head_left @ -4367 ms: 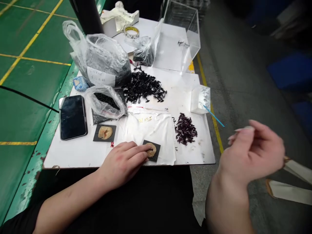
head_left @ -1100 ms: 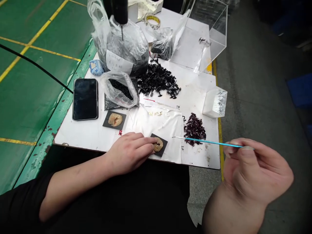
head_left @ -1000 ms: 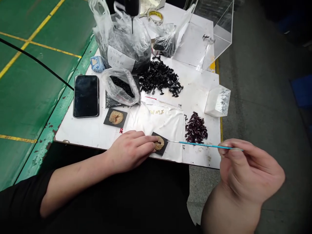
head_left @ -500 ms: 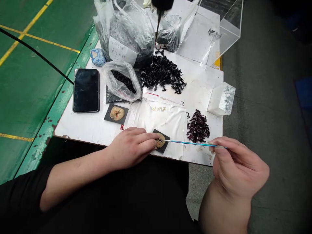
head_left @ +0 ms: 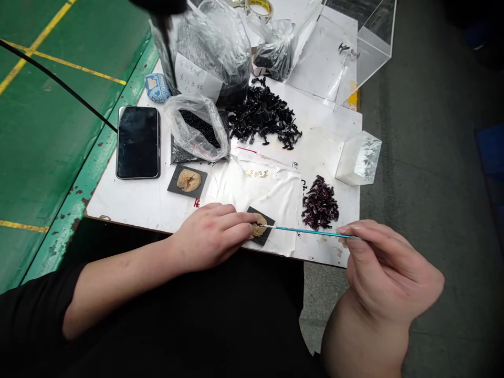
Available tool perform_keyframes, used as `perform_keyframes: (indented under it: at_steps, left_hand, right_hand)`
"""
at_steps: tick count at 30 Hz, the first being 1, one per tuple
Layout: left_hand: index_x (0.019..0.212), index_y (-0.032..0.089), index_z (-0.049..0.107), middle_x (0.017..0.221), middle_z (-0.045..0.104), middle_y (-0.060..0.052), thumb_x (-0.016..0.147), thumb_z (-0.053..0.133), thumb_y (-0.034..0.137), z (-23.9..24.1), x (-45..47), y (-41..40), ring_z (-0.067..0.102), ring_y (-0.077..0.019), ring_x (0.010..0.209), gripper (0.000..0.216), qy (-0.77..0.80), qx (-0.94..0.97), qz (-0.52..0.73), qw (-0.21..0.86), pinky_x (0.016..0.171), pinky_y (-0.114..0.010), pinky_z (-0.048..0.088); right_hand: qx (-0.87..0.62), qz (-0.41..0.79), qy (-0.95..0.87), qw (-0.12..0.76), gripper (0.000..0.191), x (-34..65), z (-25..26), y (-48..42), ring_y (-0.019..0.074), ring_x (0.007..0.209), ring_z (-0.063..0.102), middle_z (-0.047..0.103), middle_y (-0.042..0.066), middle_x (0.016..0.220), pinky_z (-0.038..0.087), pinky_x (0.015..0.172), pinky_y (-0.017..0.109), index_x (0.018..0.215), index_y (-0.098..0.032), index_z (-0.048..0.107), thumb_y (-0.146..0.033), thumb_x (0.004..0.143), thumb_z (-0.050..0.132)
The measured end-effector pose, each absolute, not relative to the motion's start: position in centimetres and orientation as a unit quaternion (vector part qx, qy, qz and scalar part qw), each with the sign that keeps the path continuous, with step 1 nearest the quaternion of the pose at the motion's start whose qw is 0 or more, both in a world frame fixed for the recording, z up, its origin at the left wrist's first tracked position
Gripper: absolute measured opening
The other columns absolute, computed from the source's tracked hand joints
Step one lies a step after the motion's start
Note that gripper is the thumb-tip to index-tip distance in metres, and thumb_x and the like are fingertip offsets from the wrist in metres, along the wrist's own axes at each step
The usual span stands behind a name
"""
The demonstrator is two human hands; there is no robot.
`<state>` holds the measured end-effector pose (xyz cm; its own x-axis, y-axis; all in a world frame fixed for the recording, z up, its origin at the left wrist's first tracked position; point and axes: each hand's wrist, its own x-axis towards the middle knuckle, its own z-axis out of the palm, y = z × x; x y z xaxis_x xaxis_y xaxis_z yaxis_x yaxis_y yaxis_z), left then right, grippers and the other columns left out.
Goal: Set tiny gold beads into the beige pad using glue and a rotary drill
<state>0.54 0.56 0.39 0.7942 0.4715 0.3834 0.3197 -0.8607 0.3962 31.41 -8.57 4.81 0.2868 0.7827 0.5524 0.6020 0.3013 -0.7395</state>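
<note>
Beyond the hands (head_left: 214, 233) (head_left: 388, 270) — a bag (head_left: 192, 150) holds black pieces (head_left: 199, 127).

Cannot see all of the tan disc (head_left: 259, 232), partly covered by the left hand (head_left: 216, 232). Cannot make out the fine tip of the blue stick (head_left: 307, 231) or the tiny gold bits (head_left: 258, 174). Cannot identify the dark overhead object (head_left: 159, 6), blurred and cut by the top edge; lose part of the clear box (head_left: 374, 42) there too.

the blue-handled tool (head_left: 303, 230) looks smooth and glossy, the square pad (head_left: 269, 234) matt, its tan disc (head_left: 259, 232) dull, the smartphone (head_left: 138, 142) glassy, the open bag (head_left: 187, 139) crinkled clear plastic.
</note>
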Motion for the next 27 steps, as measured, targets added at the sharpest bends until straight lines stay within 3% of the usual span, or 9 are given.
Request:
perform_keyframes:
  at_steps: [4, 16, 27]
  left_hand:
    - [0.114, 0.02, 0.073, 0.145, 0.08, 0.0, 0.113, 0.063, 0.022, 0.5, 0.6, 0.6, 0.069, -0.0185, 0.09, 0.01, 0.211, 0.935, 0.246, 0.147, 0.081, -0.036, 0.055]
    - [0.111, 0.02, 0.074, 0.147, 0.08, -0.004, 0.113, 0.064, 0.024, 0.4, 0.5, 0.4, 0.069, -0.0182, 0.09, 0.011, 0.21, 0.945, 0.231, 0.097, 0.08, -0.036, 0.056]
    - [0.114, 0.019, 0.076, 0.148, 0.079, -0.004, 0.114, 0.061, 0.023, 0.6, 0.4, 0.3, 0.067, -0.0191, 0.091, 0.016, 0.195, 0.953, 0.226, 0.047, 0.076, -0.036, 0.053]
  right_hand:
    - [-0.597, 0.066, -0.6, 0.528, 0.012, 31.1, 4.8, -8.4, 0.0248, 0.085, 0.082, 0.085, 0.004, 0.095, 0.072, 0.076, 0.044, 0.103, -0.024, 0.088, -0.022, 0.092, 0.09]
    - [-0.55, 0.055, -0.601, 0.578, 0.031, 30.3, 5.1, -7.8, 0.0223, 0.082, 0.08, 0.086, 0.002, 0.094, 0.064, 0.068, 0.037, 0.11, -0.029, 0.091, -0.007, 0.088, 0.088]
    - [-0.544, 0.027, -0.58, 0.606, 0.027, 31.3, 4.9, -8.0, 0.0222, 0.077, 0.079, 0.086, 0.002, 0.095, 0.061, 0.067, 0.04, 0.107, -0.029, 0.092, -0.011, 0.086, 0.093]
